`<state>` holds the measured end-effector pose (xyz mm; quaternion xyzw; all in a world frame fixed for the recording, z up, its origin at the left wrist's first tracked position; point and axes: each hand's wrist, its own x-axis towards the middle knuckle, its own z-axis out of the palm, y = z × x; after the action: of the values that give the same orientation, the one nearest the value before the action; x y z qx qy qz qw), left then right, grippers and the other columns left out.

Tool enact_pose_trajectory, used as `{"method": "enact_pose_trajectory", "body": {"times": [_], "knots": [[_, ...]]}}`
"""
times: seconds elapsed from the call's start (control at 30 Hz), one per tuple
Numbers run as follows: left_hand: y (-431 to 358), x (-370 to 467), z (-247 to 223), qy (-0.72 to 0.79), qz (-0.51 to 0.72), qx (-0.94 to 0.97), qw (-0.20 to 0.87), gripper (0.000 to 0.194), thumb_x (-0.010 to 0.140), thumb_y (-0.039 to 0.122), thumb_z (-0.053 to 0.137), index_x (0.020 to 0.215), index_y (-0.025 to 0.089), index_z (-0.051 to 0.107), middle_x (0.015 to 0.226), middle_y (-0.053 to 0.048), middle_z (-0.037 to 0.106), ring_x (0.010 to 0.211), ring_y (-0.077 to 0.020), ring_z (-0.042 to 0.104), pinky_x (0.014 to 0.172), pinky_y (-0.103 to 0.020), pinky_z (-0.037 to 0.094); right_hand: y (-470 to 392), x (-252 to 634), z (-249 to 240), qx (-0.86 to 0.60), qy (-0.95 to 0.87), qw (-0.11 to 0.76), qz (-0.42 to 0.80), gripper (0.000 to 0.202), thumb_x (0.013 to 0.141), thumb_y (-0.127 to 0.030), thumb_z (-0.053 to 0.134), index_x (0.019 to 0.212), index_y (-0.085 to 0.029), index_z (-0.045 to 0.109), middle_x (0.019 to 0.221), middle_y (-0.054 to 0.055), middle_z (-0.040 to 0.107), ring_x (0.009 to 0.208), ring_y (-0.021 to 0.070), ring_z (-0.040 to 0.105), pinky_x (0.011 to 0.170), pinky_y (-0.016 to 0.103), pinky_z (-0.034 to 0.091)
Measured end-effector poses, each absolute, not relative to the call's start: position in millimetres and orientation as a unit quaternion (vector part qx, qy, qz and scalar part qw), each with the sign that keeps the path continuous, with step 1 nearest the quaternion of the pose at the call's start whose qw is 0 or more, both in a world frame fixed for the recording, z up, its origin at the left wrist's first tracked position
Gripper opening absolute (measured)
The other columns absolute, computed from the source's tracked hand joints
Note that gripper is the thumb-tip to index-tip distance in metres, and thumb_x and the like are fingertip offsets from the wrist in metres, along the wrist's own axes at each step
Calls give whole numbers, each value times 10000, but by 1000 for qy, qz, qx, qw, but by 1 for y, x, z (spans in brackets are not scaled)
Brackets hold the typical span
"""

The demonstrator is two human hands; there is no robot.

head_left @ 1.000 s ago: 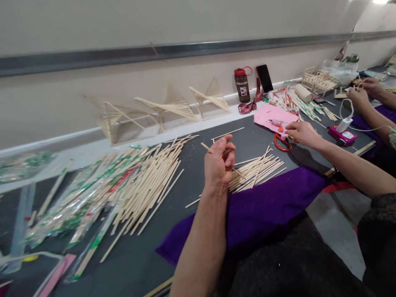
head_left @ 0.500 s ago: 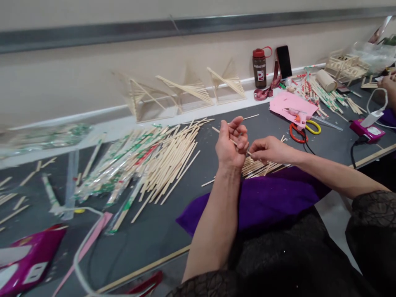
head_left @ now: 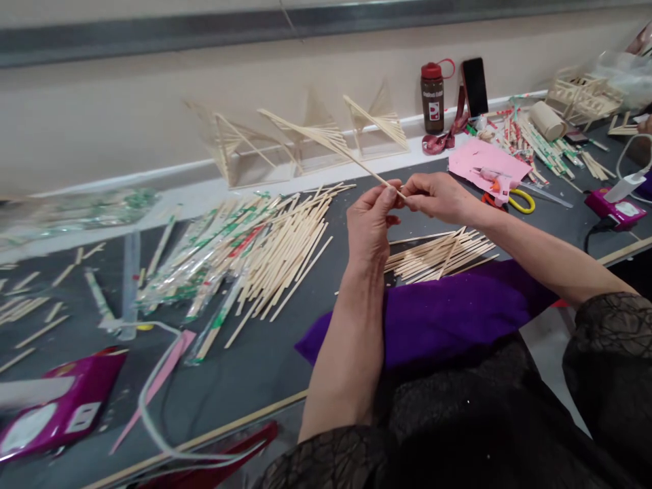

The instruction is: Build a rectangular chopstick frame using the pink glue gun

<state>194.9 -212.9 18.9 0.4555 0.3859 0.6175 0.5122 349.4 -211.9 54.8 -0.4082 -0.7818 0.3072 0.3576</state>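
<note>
Wooden stick pinched at its near end btwn L hand & R hand fingers.

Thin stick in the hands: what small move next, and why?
Probably slide the left hand outward along the stick while the right hand holds: both hands crowd its near end, and a long stretch reaches out beyond them.

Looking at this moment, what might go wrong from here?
The thin stick might snap or slip, being held only by the fingers of the left hand and right hand.
A dropping wrist might scatter the loose sticks.
The right elbow or cuff might snag the purple cloth beneath.
</note>
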Motion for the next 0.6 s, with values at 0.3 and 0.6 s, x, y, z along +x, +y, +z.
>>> {"method": "enact_pose_trajectory", "body": {"times": [0.3, 0.6], "knots": [[-212, 186, 43, 352, 707, 356, 500, 158, 874, 239, 702, 724, 217, 656, 634, 25, 676, 440, -52, 502, 357, -169, 283, -217, 412, 46, -471, -770, 335, 270, 64, 773, -156, 595, 732, -151, 644, 628, -27, 597, 596, 79, 509, 607, 239, 393], [-217, 214, 14, 404, 624, 358, 564, 148, 815, 268, 715, 751, 175, 620, 555, 32, 630, 356, -46, 442, 325, -164, 246, -223, 548, 34, -760, -553, 324, 105, 191, 834, -279, 596, 710, -164, 685, 632, 55, 657, 583, 162, 594, 609, 302, 482]]}}
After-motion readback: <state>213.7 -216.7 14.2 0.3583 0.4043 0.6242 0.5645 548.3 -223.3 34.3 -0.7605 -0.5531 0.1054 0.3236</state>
